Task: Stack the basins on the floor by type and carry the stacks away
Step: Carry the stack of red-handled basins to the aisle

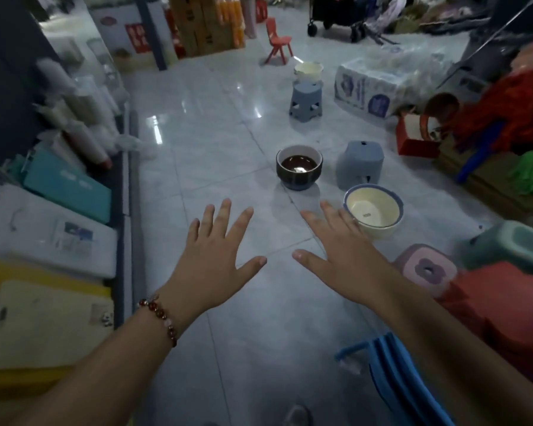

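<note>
Both hands, left hand (219, 256) and right hand (336, 247), spread, holding nothing; brown basin (299, 167) looks hollow.

Floor tiles (216, 142): glossy pale grey-white, thin dark seams.
Near basin stack (299, 167): dark brown inside, white rim, blue base.
Cream basin (373, 210): pale yellow, blue rim band.
Far basin (308, 70): cream.
Two stools (306, 99) (360, 167): grey-blue.
Small chair (278, 41): red.
Bracelet (163, 318) on left wrist: dark red beads, one or two pale pink.
Lid (425, 269) at right: pink, mauve centre.
</note>
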